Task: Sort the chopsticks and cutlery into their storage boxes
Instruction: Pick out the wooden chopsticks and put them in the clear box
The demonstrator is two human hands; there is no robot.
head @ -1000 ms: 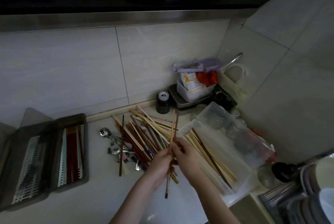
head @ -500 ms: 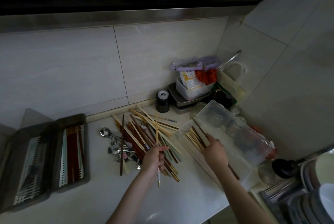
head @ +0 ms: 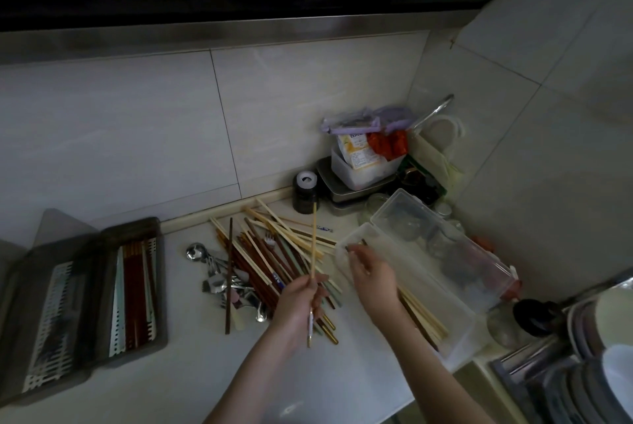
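Note:
A mixed pile of light bamboo and dark red-brown chopsticks [head: 265, 252] lies on the white counter. Spoons and forks [head: 222, 283] lie at its left edge. My left hand [head: 298, 300] grips one light bamboo chopstick [head: 313, 245] and holds it nearly upright above the pile. My right hand [head: 373, 281] hovers over the left end of the clear plastic box [head: 457, 350], fingers loosely curled, with nothing seen in them. Light and dark chopsticks [head: 424, 319] lie inside that box. A dark grey box [head: 161, 290] at the left holds red-brown chopsticks [head: 133, 286].
The clear box's lid [head: 445, 242] is folded back toward the corner. A black jar [head: 306, 191] and a tub of packets [head: 363, 163] stand by the wall. A black-capped bottle [head: 534, 317] and a sink rack of dishes [head: 599, 355] are at the right.
My right hand carried chopsticks to the clear box, left them there and drew back toward the left. My left hand kept one light chopstick and shifted it slightly right.

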